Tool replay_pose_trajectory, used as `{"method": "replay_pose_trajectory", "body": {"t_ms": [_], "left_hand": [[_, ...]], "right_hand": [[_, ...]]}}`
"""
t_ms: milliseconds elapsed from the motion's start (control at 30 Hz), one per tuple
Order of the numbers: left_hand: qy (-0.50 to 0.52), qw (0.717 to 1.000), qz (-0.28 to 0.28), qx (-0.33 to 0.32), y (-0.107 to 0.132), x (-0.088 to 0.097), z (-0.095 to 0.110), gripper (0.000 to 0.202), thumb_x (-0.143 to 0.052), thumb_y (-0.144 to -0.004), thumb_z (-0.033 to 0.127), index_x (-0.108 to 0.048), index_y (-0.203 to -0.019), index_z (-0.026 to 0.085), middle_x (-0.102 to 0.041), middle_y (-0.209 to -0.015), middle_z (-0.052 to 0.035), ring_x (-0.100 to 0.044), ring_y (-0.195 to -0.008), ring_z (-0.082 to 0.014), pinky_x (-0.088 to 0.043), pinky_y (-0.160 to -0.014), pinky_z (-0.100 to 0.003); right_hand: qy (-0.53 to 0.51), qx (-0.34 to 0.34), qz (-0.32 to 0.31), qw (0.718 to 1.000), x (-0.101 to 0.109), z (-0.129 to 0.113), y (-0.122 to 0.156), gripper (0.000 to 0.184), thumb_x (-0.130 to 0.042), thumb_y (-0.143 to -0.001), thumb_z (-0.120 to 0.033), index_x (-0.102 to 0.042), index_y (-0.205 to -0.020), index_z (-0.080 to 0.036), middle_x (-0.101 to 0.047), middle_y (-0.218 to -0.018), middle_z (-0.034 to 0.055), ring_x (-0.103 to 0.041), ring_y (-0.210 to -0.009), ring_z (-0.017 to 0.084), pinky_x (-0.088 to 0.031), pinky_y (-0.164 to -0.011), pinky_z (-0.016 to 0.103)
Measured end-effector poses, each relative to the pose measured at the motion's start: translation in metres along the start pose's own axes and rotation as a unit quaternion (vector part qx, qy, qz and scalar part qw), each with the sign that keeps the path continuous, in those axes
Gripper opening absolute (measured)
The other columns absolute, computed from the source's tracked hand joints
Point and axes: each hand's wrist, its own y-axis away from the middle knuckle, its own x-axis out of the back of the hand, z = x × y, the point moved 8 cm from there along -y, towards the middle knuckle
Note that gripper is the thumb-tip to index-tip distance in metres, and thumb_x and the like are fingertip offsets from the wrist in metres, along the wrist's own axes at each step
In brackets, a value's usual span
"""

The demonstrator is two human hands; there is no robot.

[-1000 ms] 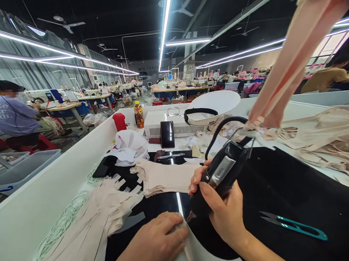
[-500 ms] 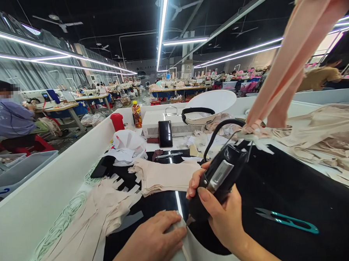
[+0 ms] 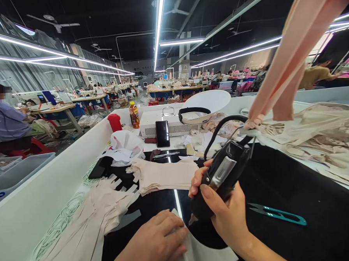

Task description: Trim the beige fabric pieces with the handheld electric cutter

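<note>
1. Black corded tool [image 3: 220,175]: right hand [image 3: 226,217] still clenched round it, tip at pale fabric piece [image 3: 204,255], counter's [image 3: 297,186] 6 o'clock.
2. Left hand [image 3: 157,244] stays flat, pinning it.
3. Teal snips [image 3: 276,214] at 3 o'clock.

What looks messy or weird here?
Pink fabric strips dangle from overhead to just above the black tool in the right hand, and beige cloth lies crumpled in a heap at the table's right.
</note>
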Motion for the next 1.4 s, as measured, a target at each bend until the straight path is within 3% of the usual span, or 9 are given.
{"method": "replay_pose_trajectory", "body": {"t_ms": [100,367,700,867,1067,1233,1300,1400], "left_hand": [[0.017,1.000,-0.021,0.009,0.000,-0.007,0.001,0.020,-0.051,-0.110,0.026,-0.067,-0.121,0.018,-0.071,-0.110,-0.0075,-0.070,-0.103,-0.0210,-0.061,-0.093,-0.030],[-0.011,1.000,-0.019,-0.006,0.001,-0.004,0.005,0.019,-0.048,-0.110,0.021,-0.066,-0.119,0.019,-0.070,-0.110,-0.0073,-0.069,-0.096,-0.0200,-0.060,-0.088,-0.031],[-0.048,0.999,-0.003,-0.022,0.008,-0.010,0.007,0.018,-0.058,-0.108,0.023,-0.066,-0.124,0.025,-0.069,-0.115,-0.0040,-0.071,-0.100,-0.0181,-0.054,-0.109,-0.040],[-0.070,0.997,-0.011,-0.025,0.009,-0.011,0.005,0.021,-0.058,-0.108,0.022,-0.066,-0.127,0.026,-0.069,-0.114,-0.0046,-0.072,-0.099,-0.0191,-0.056,-0.108,-0.043],[-0.073,0.997,-0.016,-0.036,0.009,-0.011,0.007,0.023,-0.054,-0.109,0.020,-0.065,-0.129,0.025,-0.070,-0.116,-0.0061,-0.072,-0.103,-0.0206,-0.058,-0.106,-0.045],[-0.066,0.997,0.002,-0.030,0.008,-0.004,0.009,0.020,-0.048,-0.112,0.024,-0.066,-0.123,0.023,-0.072,-0.116,-0.0055,-0.072,-0.106,-0.0210,-0.056,-0.109,-0.049],[-0.063,0.997,0.031,-0.042,0.006,0.000,0.016,0.021,-0.045,-0.113,0.020,-0.066,-0.118,0.018,-0.072,-0.113,-0.0069,-0.072,-0.105,-0.0206,-0.057,-0.108,-0.043],[-0.036,0.996,0.068,-0.053,0.000,0.000,0.027,0.022,-0.044,-0.110,0.012,-0.065,-0.113,0.011,-0.072,-0.103,-0.0090,-0.072,-0.098,-0.0188,-0.062,-0.093,-0.028]], "right_hand": [[0.001,0.000,0.002,1.000,-0.001,0.001,0.002,0.035,-0.084,-0.090,-0.042,-0.061,-0.113,-0.029,-0.067,-0.083,-0.0033,-0.064,-0.063,0.013,-0.059,-0.061,0.027],[0.005,0.002,-0.013,1.000,-0.007,0.003,0.006,0.034,-0.083,-0.091,-0.041,-0.060,-0.114,-0.028,-0.067,-0.084,-0.0026,-0.064,-0.064,0.013,-0.059,-0.061,0.027],[0.031,0.009,-0.005,0.999,-0.002,-0.003,0.008,0.031,-0.081,-0.093,-0.043,-0.061,-0.114,-0.030,-0.067,-0.084,-0.0035,-0.065,-0.063,0.012,-0.061,-0.062,0.026],[0.027,0.004,-0.005,1.000,0.002,-0.006,0.014,0.035,-0.083,-0.091,-0.048,-0.061,-0.112,-0.030,-0.066,-0.083,-0.0034,-0.065,-0.064,0.013,-0.061,-0.061,0.026],[0.035,-0.004,-0.006,0.999,0.000,-0.004,0.016,0.030,-0.079,-0.094,-0.043,-0.060,-0.113,-0.030,-0.068,-0.084,-0.0027,-0.066,-0.064,0.013,-0.061,-0.063,0.027],[0.021,0.001,-0.012,1.000,0.013,-0.012,0.015,0.030,-0.080,-0.095,-0.040,-0.060,-0.117,-0.032,-0.066,-0.088,-0.0035,-0.066,-0.068,0.012,-0.060,-0.066,0.026],[0.021,0.000,-0.018,1.000,0.020,-0.016,0.017,0.030,-0.079,-0.096,-0.038,-0.060,-0.119,-0.033,-0.066,-0.091,-0.0033,-0.067,-0.071,0.012,-0.060,-0.068,0.026],[0.029,0.000,-0.023,0.999,0.029,-0.024,0.021,0.030,-0.078,-0.097,-0.037,-0.060,-0.121,-0.033,-0.065,-0.092,-0.0030,-0.068,-0.073,0.012,-0.061,-0.069,0.026]]}}
